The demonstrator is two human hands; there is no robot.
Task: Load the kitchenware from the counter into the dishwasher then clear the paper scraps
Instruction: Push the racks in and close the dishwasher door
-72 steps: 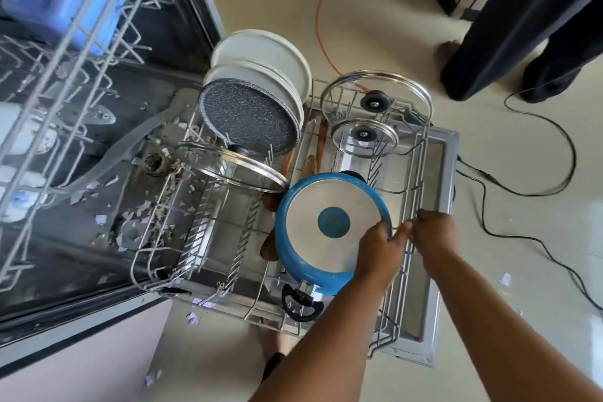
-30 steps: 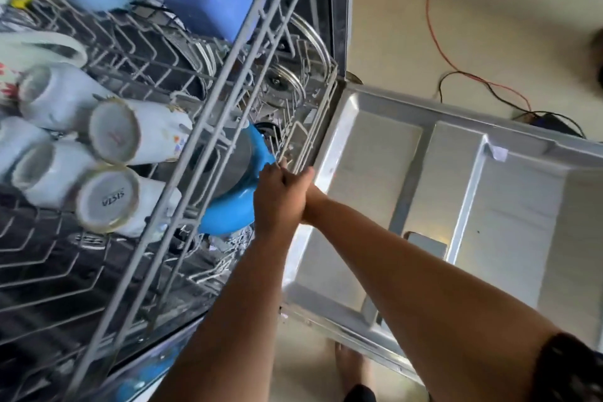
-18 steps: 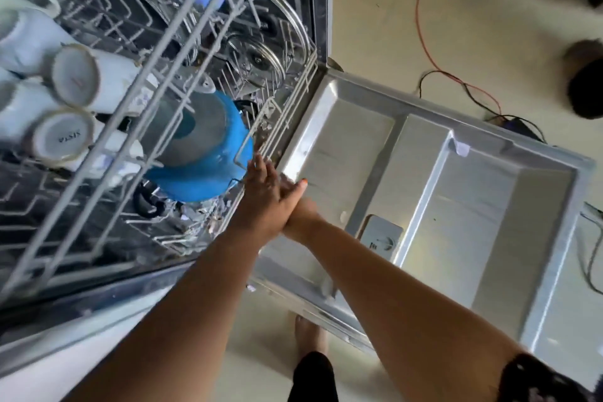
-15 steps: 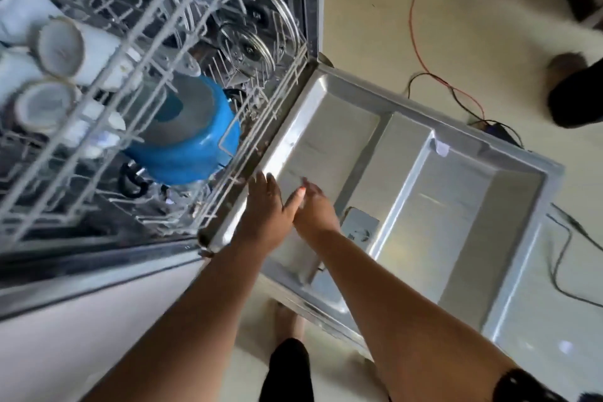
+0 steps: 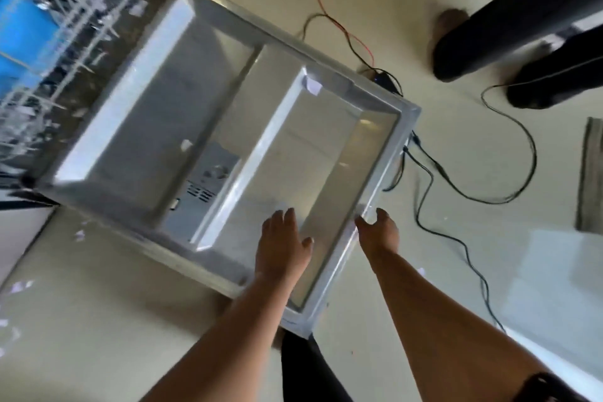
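Door — left hand, right hand now rim-side

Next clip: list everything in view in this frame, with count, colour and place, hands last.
dishwasher door: one, silver-grey, open and flat, centre.
wire racks: count unclear, white, inside the machine, top left.
blue item: one, blue, in the racks, top left.
paper scraps: several, white, two on the door, others on floor lower left.
cables: several, black plus one orange, floor beyond the door.
mat: one, grey, right edge.
another person's legs: two, dark trousers, top right.
left hand: one, open over the door's inner face.
right hand: one, fingers curled round the door's rim.
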